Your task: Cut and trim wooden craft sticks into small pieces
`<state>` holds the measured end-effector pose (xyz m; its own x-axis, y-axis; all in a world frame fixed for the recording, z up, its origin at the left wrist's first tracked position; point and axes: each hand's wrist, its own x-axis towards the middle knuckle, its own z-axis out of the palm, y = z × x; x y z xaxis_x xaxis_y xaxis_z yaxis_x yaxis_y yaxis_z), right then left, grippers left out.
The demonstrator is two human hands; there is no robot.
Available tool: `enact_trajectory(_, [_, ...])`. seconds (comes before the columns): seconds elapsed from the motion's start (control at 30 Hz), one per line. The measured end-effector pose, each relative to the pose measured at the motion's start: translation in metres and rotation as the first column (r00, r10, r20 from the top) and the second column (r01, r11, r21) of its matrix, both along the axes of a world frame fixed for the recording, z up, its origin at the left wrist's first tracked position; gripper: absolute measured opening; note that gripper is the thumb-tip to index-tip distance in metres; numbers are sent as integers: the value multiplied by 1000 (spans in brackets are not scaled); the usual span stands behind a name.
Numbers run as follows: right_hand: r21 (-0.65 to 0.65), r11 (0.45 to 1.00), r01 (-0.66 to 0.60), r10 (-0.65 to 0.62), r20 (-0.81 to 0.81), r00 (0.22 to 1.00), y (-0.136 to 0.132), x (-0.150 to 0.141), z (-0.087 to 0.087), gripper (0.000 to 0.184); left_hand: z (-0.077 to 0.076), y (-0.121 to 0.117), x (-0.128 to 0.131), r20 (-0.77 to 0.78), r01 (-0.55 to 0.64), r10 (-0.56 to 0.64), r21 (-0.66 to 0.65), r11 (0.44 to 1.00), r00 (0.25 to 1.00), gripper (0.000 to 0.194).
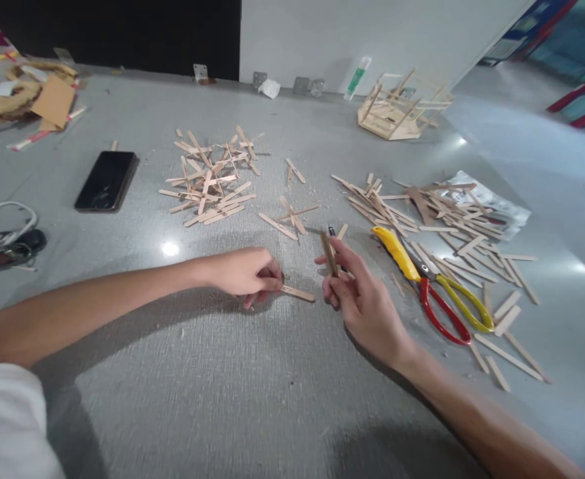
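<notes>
My left hand [245,274] is closed, pinching one end of a flat wooden craft stick [300,293] just over the grey table. Faint marks show on that stick near my fingertips. To its right, my right hand [365,293] is closed around a narrow, brownish bar-shaped object [329,254] held upright; its exact kind is unclear. A dark pen-like tip [331,231] shows behind my right fingers, and the rest is hidden. Right of this hand lie scissors [429,273] with red and yellow-green handles, beside a yellow-handled tool [396,251].
A pile of craft sticks [207,189] lies ahead, and more sticks [472,233] are scattered right around a clear plastic packet [506,206]. A stick frame [397,113] stands at the back right. Left are a phone [107,181], a white cable [28,209] and cardboard scraps [53,100].
</notes>
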<state>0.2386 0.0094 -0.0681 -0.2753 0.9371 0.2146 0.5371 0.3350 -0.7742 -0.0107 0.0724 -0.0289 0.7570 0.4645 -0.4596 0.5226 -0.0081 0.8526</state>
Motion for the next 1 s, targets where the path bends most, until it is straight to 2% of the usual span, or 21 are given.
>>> enact_trajectory(0.13, [58,996,-60,53,106,993,3,3,-1,61,1,1,0,18,28,-28,2,1000,999,25])
enact_trajectory(0.33, [24,999,-47,45,82,996,4,1,3,31,1,0,-1,32,27,-28,10,1000,999,22])
enact_trajectory(0.47, [-13,999,-42,43,83,996,0,0,5,32,-3,1,-2,39,33,-34,11,999,999,23])
enact_trajectory(0.6, [-98,992,-78,76,-18,997,-3,-2,4,42,-5,2,-2,42,32,-33,13,999,999,23])
enact_trajectory(0.7, [-182,980,-81,64,-98,993,-2,-4,4,32,-4,1,-1,34,22,-22,9,1000,999,22])
enact_trajectory(0.8, [-206,975,-82,59,-113,992,-1,-5,5,27,-3,0,-1,37,14,-14,-2,1000,999,20])
enact_trajectory(0.9, [-134,991,-19,13,-47,999,-2,-1,8,26,-3,0,-1,49,15,-14,-15,1000,999,20])
enact_trajectory(1.0, [78,994,76,-87,149,985,-5,3,13,10,-3,0,-2,48,11,-12,6,1000,999,21])
